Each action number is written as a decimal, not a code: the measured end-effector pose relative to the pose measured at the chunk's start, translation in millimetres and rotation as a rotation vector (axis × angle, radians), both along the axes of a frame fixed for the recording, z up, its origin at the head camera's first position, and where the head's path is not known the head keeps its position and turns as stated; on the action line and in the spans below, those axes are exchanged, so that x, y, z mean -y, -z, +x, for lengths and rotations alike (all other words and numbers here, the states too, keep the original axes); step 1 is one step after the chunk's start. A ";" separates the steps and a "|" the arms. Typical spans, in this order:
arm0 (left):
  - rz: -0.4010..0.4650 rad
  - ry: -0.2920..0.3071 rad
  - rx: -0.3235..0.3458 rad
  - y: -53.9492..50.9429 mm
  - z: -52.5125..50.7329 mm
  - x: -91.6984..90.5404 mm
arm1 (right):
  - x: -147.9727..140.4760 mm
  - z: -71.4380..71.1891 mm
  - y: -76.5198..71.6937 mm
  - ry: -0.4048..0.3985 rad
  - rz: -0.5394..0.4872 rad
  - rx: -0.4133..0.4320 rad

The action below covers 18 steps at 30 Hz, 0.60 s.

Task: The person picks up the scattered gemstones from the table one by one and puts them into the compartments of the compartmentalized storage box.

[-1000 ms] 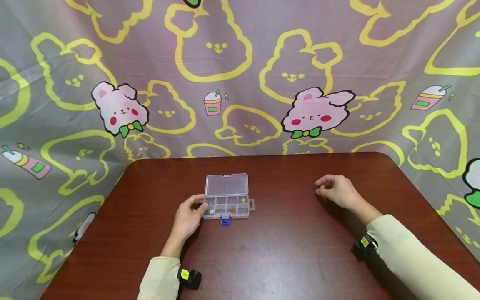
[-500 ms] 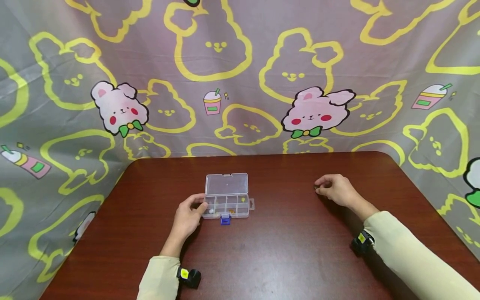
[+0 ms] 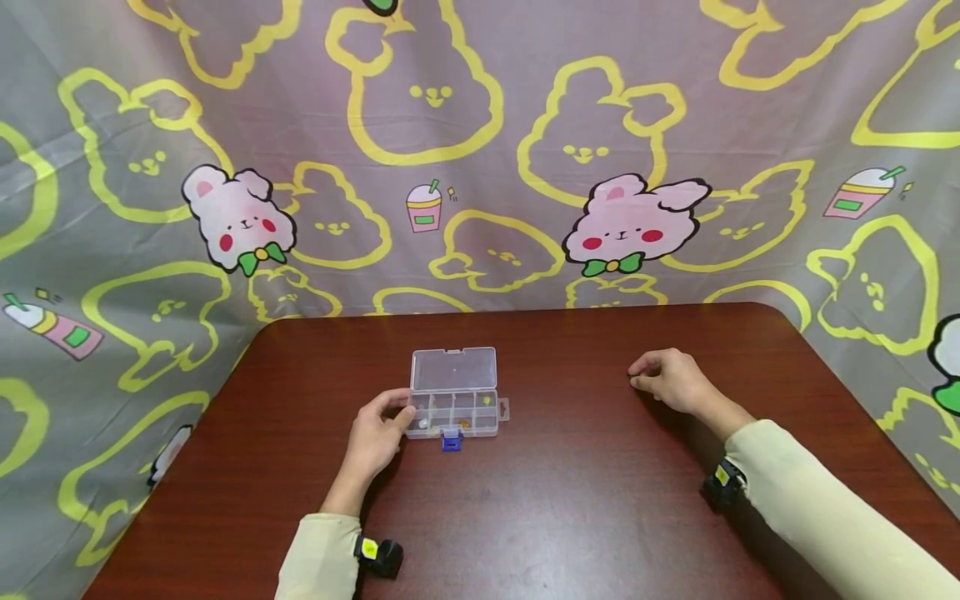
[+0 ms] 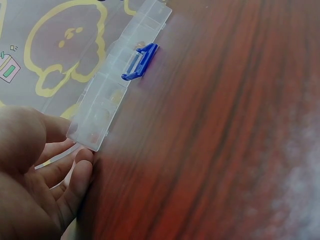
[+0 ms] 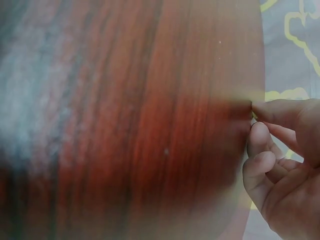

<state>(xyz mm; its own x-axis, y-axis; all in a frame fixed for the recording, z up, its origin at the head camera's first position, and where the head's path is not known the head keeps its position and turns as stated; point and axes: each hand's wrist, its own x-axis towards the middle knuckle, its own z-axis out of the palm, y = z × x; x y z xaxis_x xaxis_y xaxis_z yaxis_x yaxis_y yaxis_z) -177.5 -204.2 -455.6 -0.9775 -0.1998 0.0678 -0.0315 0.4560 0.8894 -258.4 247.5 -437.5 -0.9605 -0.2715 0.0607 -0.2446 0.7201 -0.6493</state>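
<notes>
A clear plastic compartment box (image 3: pixel 452 414) stands on the table with its lid (image 3: pixel 453 370) raised at the back. Small pieces lie in some compartments, among them an orange one (image 3: pixel 464 424), a white one (image 3: pixel 423 423) and a yellow one (image 3: pixel 486 400). My left hand (image 3: pixel 377 437) holds the box's left end, thumb at the near corner. At the right of the table, my right hand (image 3: pixel 673 382) pinches a tiny yellowish piece (image 5: pixel 254 115) between thumb and fingertip, close to the tabletop. Fingers mostly hide that piece, so its kind is unclear.
A blue latch (image 3: pixel 451 442) hangs from the box's front, and a clear hanging tab (image 3: pixel 504 409) juts from its right end. The dark reddish wooden table (image 3: pixel 555 500) reaches a patterned cloth (image 3: pixel 480 183) at the back and sides.
My right hand has shifted very slightly left, its forearm a little as well, still pinching the tiny piece. The left hand and the box have stayed put.
</notes>
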 end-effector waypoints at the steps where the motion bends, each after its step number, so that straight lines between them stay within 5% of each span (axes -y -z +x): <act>1: 0.002 0.001 0.000 0.0 -0.2 0.2 | 0.0 0.2 -0.1 0.000 0.002 0.002; 18: 0.001 0.007 0.003 -0.5 0.1 0.4 | -5.6 5.6 -6.9 0.023 -0.013 -0.017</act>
